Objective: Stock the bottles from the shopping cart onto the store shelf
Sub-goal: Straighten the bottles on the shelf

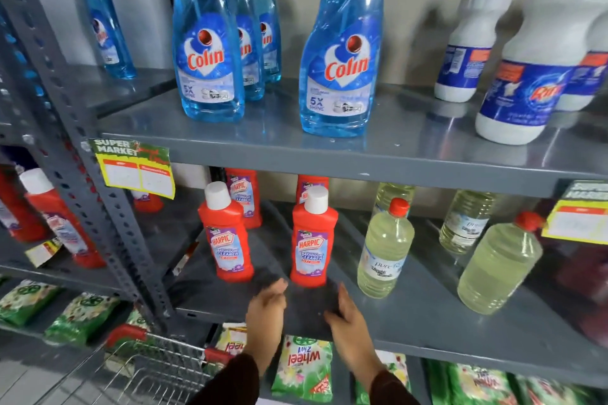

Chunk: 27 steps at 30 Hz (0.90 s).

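Two red Harpic bottles with white caps stand upright at the front of the middle grey shelf [411, 312]: one on the left [226, 237] and one on the right [313, 240]. More red bottles stand behind them. My left hand [266, 316] and my right hand [350, 325] hover just below and in front of the right Harpic bottle, fingers apart, holding nothing and not touching it. The wire shopping cart [154, 368] with red handle grips sits at the lower left; I see no bottles in its visible part.
Blue Colin bottles [339, 52] and white Rin bottles [533, 76] fill the top shelf. Pale yellow bottles with red caps [385, 250] stand right of the Harpic ones. Green Wheel detergent packs [304, 368] lie on the bottom shelf. A slotted grey upright [108, 207] divides the racks.
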{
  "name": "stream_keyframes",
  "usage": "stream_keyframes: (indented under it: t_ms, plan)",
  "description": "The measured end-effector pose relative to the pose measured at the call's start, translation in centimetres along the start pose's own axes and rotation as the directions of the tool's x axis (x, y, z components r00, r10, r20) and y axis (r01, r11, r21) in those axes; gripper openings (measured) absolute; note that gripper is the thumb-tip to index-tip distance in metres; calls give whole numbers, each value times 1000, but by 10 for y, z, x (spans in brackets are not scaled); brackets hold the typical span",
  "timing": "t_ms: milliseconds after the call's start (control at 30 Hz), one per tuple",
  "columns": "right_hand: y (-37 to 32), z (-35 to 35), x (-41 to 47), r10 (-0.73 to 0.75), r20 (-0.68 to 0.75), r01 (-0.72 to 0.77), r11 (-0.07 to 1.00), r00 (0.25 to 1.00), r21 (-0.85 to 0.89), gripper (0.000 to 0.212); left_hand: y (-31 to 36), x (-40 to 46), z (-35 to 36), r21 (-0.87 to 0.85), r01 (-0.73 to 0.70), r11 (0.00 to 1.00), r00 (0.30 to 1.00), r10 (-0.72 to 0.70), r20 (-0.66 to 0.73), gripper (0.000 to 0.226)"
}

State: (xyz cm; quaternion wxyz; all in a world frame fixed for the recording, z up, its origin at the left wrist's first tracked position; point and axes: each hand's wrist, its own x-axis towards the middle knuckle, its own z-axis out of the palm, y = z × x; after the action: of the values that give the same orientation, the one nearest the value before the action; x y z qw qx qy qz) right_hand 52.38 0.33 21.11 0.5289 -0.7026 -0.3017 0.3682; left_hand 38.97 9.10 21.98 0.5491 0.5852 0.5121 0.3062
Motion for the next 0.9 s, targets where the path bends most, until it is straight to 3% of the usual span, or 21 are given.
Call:
stream_keyframes:
  t_ms: [33,67,167,233,300,367,433,567,633,733,833,900]
  plan:
    - [7,-12,-4,12,-39,-11,1000,999,29,64,-3,-15,7,-82,-13,997,996,6,-84,18]
    - [12,-25,-7,33,-96,-30,999,995,33,60,-2,-28,16,-139,-30,990,995,16,-102,25]
    - [22,-67,-9,61,-248,-47,997,967,62,55,12,-54,54,-296,-70,953,990,103,98,23]
    - [20,-87,-5,57,-258,-36,996,964,84,58,19,-47,81,-314,15,949,962,72,264,56]
    - [10,-103,0,48,-225,-30,996,973,83,64,17,-17,109,-274,69,959,940,30,340,87]
    - [5,-110,6,11,-157,1,997,987,80,72,-13,36,137,-108,-14,994,895,60,442,106]
    - [6,-112,9,-28,-94,32,999,995,39,82,-71,99,167,25,-68,997,864,46,502,110]
    - [17,-120,10,-65,-48,68,996,997,57,89,-36,80,165,161,-69,984,814,-38,579,115]
    - [11,-124,4,-67,-71,74,991,995,110,87,-78,121,176,226,-95,969,791,-64,608,128]
    - [9,-125,1,-62,-100,77,984,993,159,81,-88,136,187,315,-71,946,809,-130,573,129]
    - [11,-128,1,-66,-122,88,979,990,185,81,27,24,169,574,-98,813,865,-216,453,108]
    - [13,-130,3,-74,-129,97,978,989,185,82,45,-3,165,531,-100,842,851,-204,484,98]
